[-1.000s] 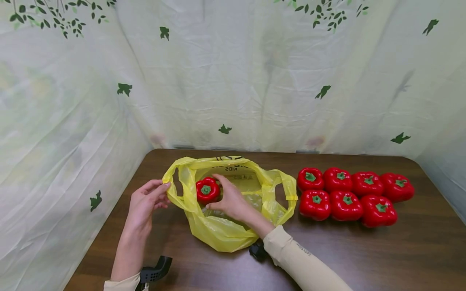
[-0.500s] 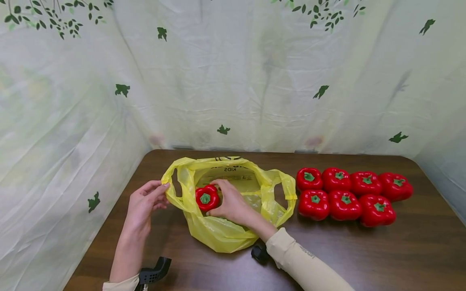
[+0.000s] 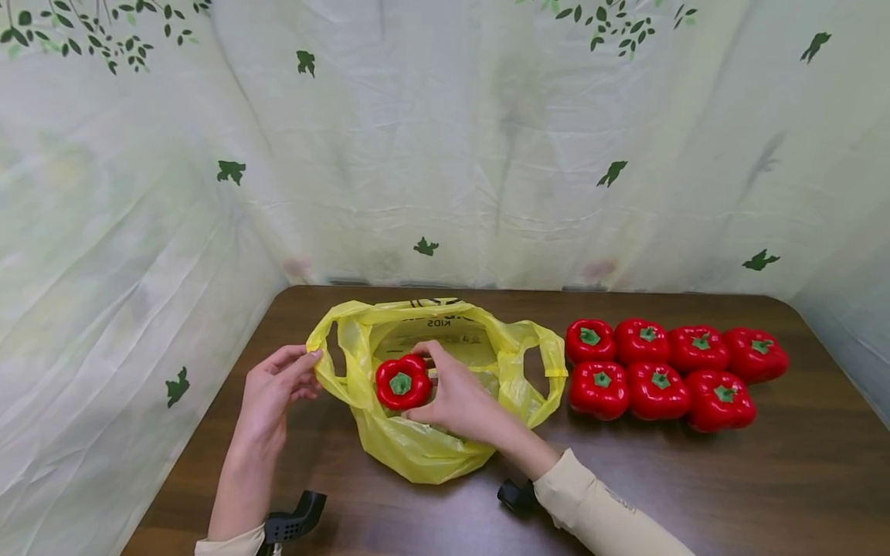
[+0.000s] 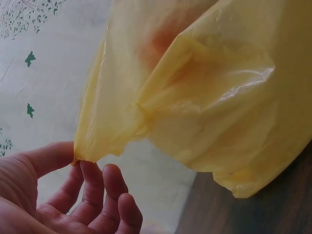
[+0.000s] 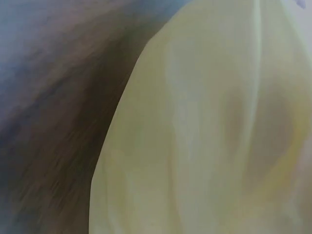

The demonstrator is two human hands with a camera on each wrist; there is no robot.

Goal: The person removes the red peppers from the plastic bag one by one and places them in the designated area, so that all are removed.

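Note:
A yellow plastic bag (image 3: 410, 455) stands on the table with its mouth spread. My left hand (image 3: 274, 390) pinches the bag's left handle between thumb and forefinger; the left wrist view shows this pinch on the thin plastic (image 4: 97, 141). Inside the bag's mouth, my right hand (image 3: 462, 401) grips a red bell pepper (image 3: 410, 390) from its right side, with the green stem facing up. In the right wrist view the bag's side (image 5: 190, 136) fills most of the picture, blurred, and hides the right hand's fingers.
Several red bell peppers (image 3: 660, 390) stand in two rows to the right of the bag, on the brown wooden table (image 3: 786, 479). Behind and left of the table hangs a pale curtain (image 3: 445, 139) with leaf and bird prints.
The right hand and its bell pepper have shifted slightly right and nearer, and the pepper looks larger. The left hand keeps its pinch on the handle.

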